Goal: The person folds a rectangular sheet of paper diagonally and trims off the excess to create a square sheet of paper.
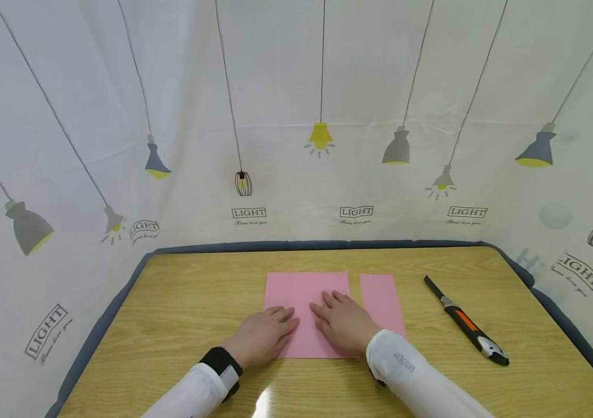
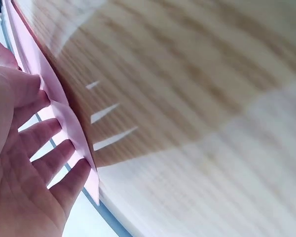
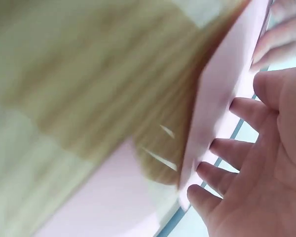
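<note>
A pink sheet of paper [image 1: 307, 284] lies on the wooden table in the head view, with both hands on it. My left hand [image 1: 267, 334] rests on its left part, the fingers extended. On the right part lies my right hand [image 1: 346, 322], its fingers spread and fairly straight. Both wrist views show fingertips touching the pink paper [image 2: 54, 89], whose near edge stands slightly off the wood. A narrower pink strip of paper [image 1: 380, 296] lies just right of the sheet, partly hidden by the right wrist.
To the right lies a black and orange utility knife [image 1: 466, 322], its dark blade end pointing away. The wooden table [image 1: 187, 302] has a dark padded edge [image 1: 286, 246] along its back and sides. Behind it hangs a white curtain [image 1: 275, 75] printed with lamps.
</note>
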The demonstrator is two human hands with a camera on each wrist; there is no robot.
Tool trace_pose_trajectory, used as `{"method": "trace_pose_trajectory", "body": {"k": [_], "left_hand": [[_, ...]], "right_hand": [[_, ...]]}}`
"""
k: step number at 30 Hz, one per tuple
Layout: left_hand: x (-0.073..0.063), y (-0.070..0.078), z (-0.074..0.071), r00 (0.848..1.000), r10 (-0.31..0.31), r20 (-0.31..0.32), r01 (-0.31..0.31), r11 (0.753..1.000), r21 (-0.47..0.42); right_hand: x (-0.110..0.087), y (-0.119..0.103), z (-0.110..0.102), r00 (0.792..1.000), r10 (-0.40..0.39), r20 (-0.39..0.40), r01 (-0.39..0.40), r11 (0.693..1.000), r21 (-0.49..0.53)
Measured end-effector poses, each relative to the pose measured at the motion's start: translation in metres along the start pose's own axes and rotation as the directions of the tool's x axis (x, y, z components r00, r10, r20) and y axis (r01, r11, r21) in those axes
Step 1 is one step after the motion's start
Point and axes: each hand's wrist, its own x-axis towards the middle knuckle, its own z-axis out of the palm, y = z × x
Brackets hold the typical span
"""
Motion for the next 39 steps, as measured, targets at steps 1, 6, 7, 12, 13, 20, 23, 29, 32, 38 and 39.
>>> {"method": "trace_pose_trajectory", "body": {"k": [1,6,7,12,13,20,23,29,32,38,39], "left_hand": [[-0.001,-0.001,0.001,1.0,0.004,0.002,-0.004,1.0,-0.007],[-0.009,-0.008,0.002,1.0,0.027,0.003,-0.027,0.998,-0.059],[-0.011,-0.009,0.002,0.999,0.032,0.002,-0.032,0.997,-0.071],[-0.022,-0.018,0.002,0.999,0.044,0.013,-0.043,0.992,-0.123],[-0.024,-0.019,0.002,0.999,0.047,0.018,-0.045,0.99,-0.133],[-0.034,-0.031,0.002,0.994,0.075,0.077,-0.067,0.993,-0.099],[-0.036,-0.035,0.005,0.993,0.054,0.103,-0.042,0.993,-0.111],[-0.036,-0.04,0.008,0.988,0.045,0.148,-0.026,0.991,-0.129],[-0.036,-0.042,0.01,0.988,0.047,0.15,-0.026,0.99,-0.138],[-0.038,-0.044,0.017,0.992,0.068,0.109,-0.053,0.99,-0.134],[-0.039,-0.044,0.016,0.992,0.068,0.105,-0.054,0.989,-0.138]], "right_hand": [[0.002,0.003,0.0,1.0,0.021,0.001,-0.021,1.0,0.001],[0.01,0.02,0.0,0.995,0.097,0.001,-0.097,0.995,-0.009],[0.012,0.024,-0.001,0.994,0.105,0.005,-0.105,0.994,-0.01],[0.016,0.037,-0.003,0.99,0.144,0.006,-0.144,0.989,-0.016],[0.016,0.039,-0.004,0.988,0.154,0.006,-0.154,0.988,-0.017],[0.017,0.044,-0.006,0.984,0.18,0.008,-0.18,0.984,-0.008],[0.017,0.046,-0.004,0.983,0.183,0.003,-0.183,0.983,-0.009],[0.018,0.049,-0.003,0.981,0.195,0.008,-0.195,0.981,-0.005],[0.018,0.048,-0.003,0.98,0.201,0.005,-0.201,0.98,-0.003],[0.019,0.046,-0.005,0.98,0.199,0.009,-0.199,0.98,0.007],[0.019,0.046,-0.005,0.98,0.2,0.015,-0.2,0.98,0.012]]}}
